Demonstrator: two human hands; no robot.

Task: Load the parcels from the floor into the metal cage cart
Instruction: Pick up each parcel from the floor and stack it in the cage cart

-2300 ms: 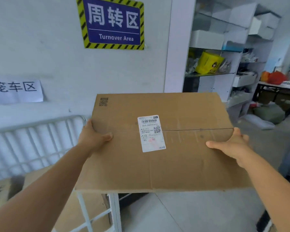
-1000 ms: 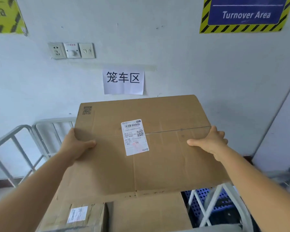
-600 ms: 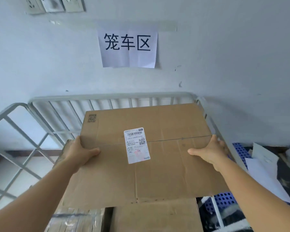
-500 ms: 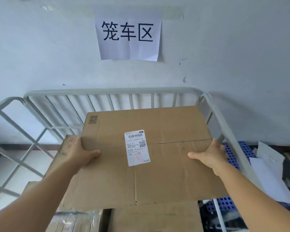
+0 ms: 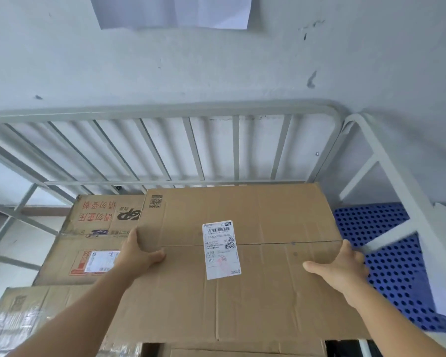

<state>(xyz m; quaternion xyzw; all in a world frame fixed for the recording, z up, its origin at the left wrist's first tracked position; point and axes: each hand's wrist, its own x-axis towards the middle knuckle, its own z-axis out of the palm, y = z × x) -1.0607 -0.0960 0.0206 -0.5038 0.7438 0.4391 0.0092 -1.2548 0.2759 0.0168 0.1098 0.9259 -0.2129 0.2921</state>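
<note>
Since the earlier frames, both hands have carried the flat cardboard parcel (image 5: pixel 242 264) from open floor space to a position inside the rails of the metal cage cart (image 5: pixel 165 110), and the view has tilted downward. Left hand (image 5: pixel 139 256) grips the parcel's left edge, thumb curled over the top face; right hand (image 5: pixel 341 266) grips the right edge likewise, its thumb pointing inward. Between them lies the white shipping label (image 5: pixel 221 249), across the centre seam.

Handling, as judged: the parcel appears broad, thin and stiff, probably light, since an edge grip alone supports it. Its creased surface suggests it may flex if held by one side, so opposite edges at mid-length are the sensible hold.

Contents of the cart: a printed carton (image 5: pixel 88 238) with red lettering sits at the rear left; a film-wrapped carton (image 5: pixel 18 320) lies nearer left; another brown carton (image 5: pixel 242 350) shows below the held parcel. Whether the parcel already rests on it cannot be told. A blue perforated panel (image 5: pixel 392 264) lies outside the right rail.
</note>
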